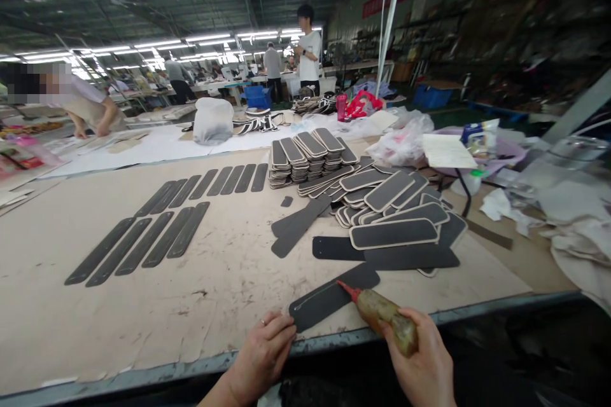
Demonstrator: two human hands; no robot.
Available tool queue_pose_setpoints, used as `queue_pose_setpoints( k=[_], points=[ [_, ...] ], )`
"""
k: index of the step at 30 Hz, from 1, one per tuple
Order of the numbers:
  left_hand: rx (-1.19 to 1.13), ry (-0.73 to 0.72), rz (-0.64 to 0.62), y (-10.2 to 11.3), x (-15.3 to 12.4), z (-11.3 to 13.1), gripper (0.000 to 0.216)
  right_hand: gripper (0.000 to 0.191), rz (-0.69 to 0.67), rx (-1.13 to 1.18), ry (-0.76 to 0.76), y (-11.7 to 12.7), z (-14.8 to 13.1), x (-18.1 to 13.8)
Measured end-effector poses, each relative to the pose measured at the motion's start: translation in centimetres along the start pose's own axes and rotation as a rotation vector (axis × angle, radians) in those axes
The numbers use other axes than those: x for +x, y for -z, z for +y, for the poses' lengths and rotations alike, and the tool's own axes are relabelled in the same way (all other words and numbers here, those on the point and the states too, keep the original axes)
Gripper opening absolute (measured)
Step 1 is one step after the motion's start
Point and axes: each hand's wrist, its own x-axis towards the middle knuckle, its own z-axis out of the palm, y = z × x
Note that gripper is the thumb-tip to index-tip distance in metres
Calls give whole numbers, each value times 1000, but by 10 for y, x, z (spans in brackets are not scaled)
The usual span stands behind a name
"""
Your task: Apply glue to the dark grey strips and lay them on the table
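Note:
My right hand [421,356] is wrapped round a yellowish glue bottle [382,313], tilted so that its red nozzle touches or nearly touches a dark panel [317,304] at the table's front edge. A thin pale line of glue runs along this panel from its left end towards the nozzle. My left hand [267,346] is closed at the panel's left end, its fingertips pinching the corner; the thumb is mostly hidden. Just behind lie more dark panels [410,259], partly under a loose heap of cream-edged dark pieces [394,234].
Two rows of dark panels [143,245] lie on the left. Neat stacks of cream-edged pieces [312,156] stand at the back middle. Plastic bags [401,140] and a purple basin [506,156] sit at the right. Across the table a person [81,102] leans over white sheeting.

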Motion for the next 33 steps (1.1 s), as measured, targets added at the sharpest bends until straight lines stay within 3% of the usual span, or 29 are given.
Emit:
queue_pose_setpoints(
  k=[9,15,20,26,33],
  points=[
    [35,-48,13,3,5,-1,27,37,162,-167,-8,9,18,22],
    [6,-22,-1,1,2,-2,27,40,192,-216,-19,14,20,16],
    [-43,19,3,1,5,1,22,43,52,-7,-82,9,-2,-5],
    [-47,34,26,-1,6,4,20,29,-152,223,23,-13,-41,-16],
    [-58,20,24,0,7,4,20,25,-209,270,13,-15,-48,-17]
  ],
)
